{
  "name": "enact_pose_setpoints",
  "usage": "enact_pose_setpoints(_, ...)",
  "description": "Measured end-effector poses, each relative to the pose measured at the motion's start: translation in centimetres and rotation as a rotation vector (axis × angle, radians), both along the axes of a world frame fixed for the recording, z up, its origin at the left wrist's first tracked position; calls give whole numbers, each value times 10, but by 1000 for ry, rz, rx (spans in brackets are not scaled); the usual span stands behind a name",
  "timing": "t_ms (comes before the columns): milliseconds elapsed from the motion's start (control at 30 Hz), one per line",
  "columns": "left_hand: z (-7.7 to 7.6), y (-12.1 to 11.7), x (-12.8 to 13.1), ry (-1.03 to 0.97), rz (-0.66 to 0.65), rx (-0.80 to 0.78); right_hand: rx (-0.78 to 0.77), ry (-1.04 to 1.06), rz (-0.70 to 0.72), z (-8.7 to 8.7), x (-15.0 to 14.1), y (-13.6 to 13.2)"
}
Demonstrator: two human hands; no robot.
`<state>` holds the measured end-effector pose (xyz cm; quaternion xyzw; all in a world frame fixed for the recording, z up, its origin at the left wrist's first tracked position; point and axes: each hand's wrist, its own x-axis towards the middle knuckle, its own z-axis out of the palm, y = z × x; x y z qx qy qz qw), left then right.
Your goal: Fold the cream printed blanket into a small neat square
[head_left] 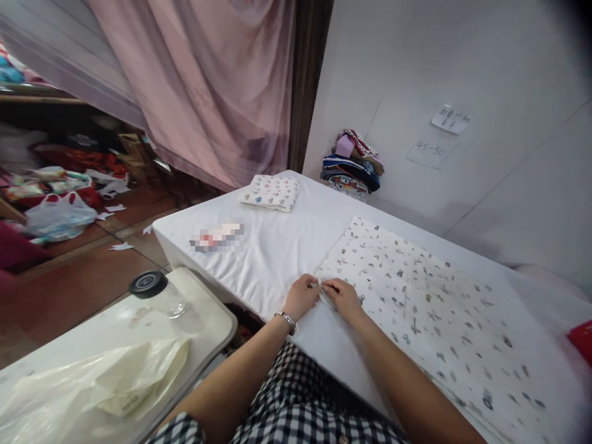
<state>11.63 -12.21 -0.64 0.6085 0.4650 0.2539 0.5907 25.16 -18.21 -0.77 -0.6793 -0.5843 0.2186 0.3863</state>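
A white cloth (430, 302) with small grey and green prints lies spread flat on the white-covered table (259, 265). At its near left corner, my left hand (301, 297) pinches the edge, a bracelet round the wrist. My right hand (343, 300) pinches the same corner just beside it, fingers closed. The two hands almost touch, and a little of the corner is lifted between them. Further back on the table sits a folded printed cloth (271, 192).
A side table (208, 302) at left holds a black-lidded clear jar (155, 288) and a pale plastic bag (106, 388). Folded clothes (351, 163) are stacked against the wall, near paper notes (451, 119). A pink curtain (208, 80) hangs behind. Bags (60, 216) lie on the floor.
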Motion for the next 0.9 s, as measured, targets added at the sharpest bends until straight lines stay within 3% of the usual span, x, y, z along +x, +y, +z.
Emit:
enact_pose_setpoints(267,-5,3,-2,41,-64,48,18,-18,-86,-9,-1,0)
enact_pose_setpoints(567,-7,7,4,106,-25,73,33,-86,-5,-4,-4,0)
enact_pose_setpoints(733,-10,5,0,78,-18,71,161,-88,-138,-6,-5,-3)
enact_pose_setpoints(900,-12,4,-2,-3,-30,34,175,-328,31,-2,-13,-8)
